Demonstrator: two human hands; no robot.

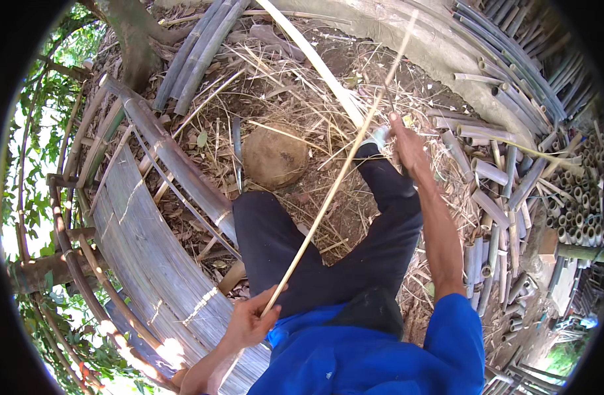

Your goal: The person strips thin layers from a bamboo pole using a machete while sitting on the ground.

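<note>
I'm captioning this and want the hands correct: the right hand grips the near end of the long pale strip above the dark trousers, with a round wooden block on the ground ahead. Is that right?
Not quite: the head view shows the left hand gripping the near end of the long pale strip, not the right hand. The rest stands.

There are two hands (251, 321), one hand-held strip (322, 208), one round wooden block (274, 157) and one tree trunk (137, 56).

- Ground (338, 227): brown earth, partly bare.
- Pale shavings (302, 85) and dry leaves (190, 220) scattered over it.
- Round wooden block (275, 157), flat face up; narrow grey strip (237, 145) just left.
- Cut bamboo lengths (492, 172) heaped right.
- Grey poles (203, 56), side by side, upper left.
</note>
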